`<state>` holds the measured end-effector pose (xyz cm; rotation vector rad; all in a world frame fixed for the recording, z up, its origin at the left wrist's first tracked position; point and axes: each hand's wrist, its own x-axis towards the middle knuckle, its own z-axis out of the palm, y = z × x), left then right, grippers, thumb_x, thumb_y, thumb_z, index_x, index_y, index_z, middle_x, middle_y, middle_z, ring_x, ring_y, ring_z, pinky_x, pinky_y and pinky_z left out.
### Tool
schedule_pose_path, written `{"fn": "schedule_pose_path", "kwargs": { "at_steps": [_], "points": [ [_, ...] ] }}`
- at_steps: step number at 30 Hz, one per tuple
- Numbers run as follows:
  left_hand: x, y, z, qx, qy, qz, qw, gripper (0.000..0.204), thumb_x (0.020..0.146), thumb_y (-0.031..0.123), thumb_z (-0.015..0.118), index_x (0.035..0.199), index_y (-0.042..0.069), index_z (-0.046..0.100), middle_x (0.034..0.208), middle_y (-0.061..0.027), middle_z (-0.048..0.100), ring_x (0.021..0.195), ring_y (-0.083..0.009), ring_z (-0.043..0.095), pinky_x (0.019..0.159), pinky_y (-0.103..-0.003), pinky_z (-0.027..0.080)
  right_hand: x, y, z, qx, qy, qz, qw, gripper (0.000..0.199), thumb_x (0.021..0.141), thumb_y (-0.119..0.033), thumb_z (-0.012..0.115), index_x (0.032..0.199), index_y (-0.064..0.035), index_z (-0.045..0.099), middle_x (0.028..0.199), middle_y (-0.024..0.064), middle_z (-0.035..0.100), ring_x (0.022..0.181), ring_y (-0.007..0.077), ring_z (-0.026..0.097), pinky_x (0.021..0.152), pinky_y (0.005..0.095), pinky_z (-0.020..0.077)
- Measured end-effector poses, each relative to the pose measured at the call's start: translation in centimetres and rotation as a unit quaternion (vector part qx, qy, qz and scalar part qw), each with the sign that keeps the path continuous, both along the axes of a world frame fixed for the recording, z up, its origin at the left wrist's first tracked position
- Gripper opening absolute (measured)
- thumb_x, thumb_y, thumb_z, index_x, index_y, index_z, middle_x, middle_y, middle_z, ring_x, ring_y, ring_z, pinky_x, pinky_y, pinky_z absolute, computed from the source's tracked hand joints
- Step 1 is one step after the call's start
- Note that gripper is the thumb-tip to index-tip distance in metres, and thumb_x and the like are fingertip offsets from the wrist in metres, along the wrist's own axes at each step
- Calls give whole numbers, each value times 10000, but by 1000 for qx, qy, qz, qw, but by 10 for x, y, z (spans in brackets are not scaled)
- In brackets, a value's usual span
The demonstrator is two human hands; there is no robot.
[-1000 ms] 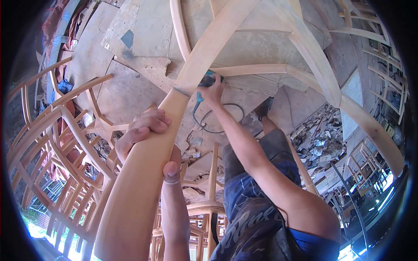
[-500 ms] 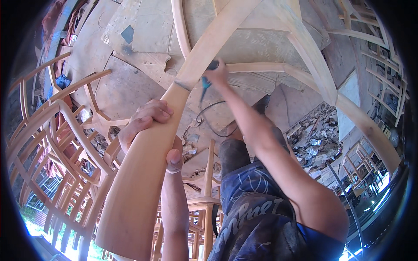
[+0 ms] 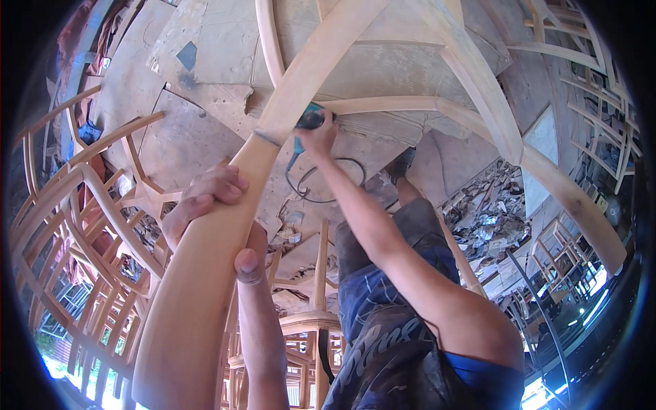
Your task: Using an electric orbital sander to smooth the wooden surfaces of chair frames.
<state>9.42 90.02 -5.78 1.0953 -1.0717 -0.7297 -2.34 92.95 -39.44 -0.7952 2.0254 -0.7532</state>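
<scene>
A long, smooth curved piece of pale wooden furniture [image 3: 198,294] runs from the lower left up to the top middle, with a dark joint line across it. My left hand [image 3: 208,201] is wrapped round its broad part, fingers over the left edge and thumb on the right. My right hand [image 3: 320,140] grips a teal and black power sander [image 3: 311,118], held at the right edge of the wood just past the joint line. Whether the sander touches the wood I cannot make out. A dark cord [image 3: 328,199] loops below it.
Bare wooden chair frames [image 3: 89,198] are stacked at the left, with more frames [image 3: 605,109] at the far right. Curved wooden legs [image 3: 478,96] spread from the same piece. Flattened cardboard [image 3: 225,41] covers the floor; a heap of scraps [image 3: 485,208] lies at right.
The sander has come out from behind the wood and shows more fully now. My right hand has shifted left and slightly down. My left hand keeps its grip on the wood.
</scene>
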Motion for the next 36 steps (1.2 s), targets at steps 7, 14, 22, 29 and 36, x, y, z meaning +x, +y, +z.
{"fn": "schedule_pose_path", "kwargs": {
  "at_steps": [7, 14, 22, 29, 36],
  "points": [
    [-8, -8, 1, -41, 37, 8, 998, 754, 791, 574, 851, 1190, 44, 492, 890, -129, 615, 852, -285, 640, 859, -494, 544, -93, -149, -7, 126, -172, 214, 953, 610, 506, -230, 907, 1049, -60, 689, 929, 138, 734, 825, 276, 719, 695, 426, 605],
    [3, 1, -2, -33, 23, 22, 999, 747, 785, 564, 859, 1189, 46, 502, 888, -121, 614, 851, -273, 640, 841, -479, 548, -65, -106, 22, 150, -158, 228, 949, 722, 495, -253, 901, 1147, -42, 676, 987, 178, 735, 898, 315, 725, 736, 421, 610],
    [8, 5, -1, -9, 17, 16, 1000, 736, 776, 561, 851, 1179, 57, 496, 912, -130, 603, 855, -288, 631, 863, -497, 531, -55, 17, 79, 85, -75, 158, 981, 714, 454, -272, 910, 1094, -68, 668, 1029, 190, 707, 1001, 362, 684, 885, 435, 551],
    [4, 0, -5, -17, 34, 15, 999, 763, 761, 566, 867, 1185, 57, 489, 924, -138, 598, 871, -284, 614, 860, -494, 521, -152, 18, 92, 117, 83, 337, 931, 714, 490, -286, 921, 1122, -87, 658, 1085, 172, 659, 970, 386, 690, 839, 472, 563],
    [6, 6, -1, -35, 39, 11, 999, 819, 759, 561, 878, 1254, 40, 483, 993, -153, 611, 905, -282, 609, 892, -473, 513, -218, -28, 111, -3, 197, 590, 783, 739, 535, -181, 859, 1224, -140, 597, 1136, 187, 566, 964, 411, 678, 782, 501, 578]
  ]
}}
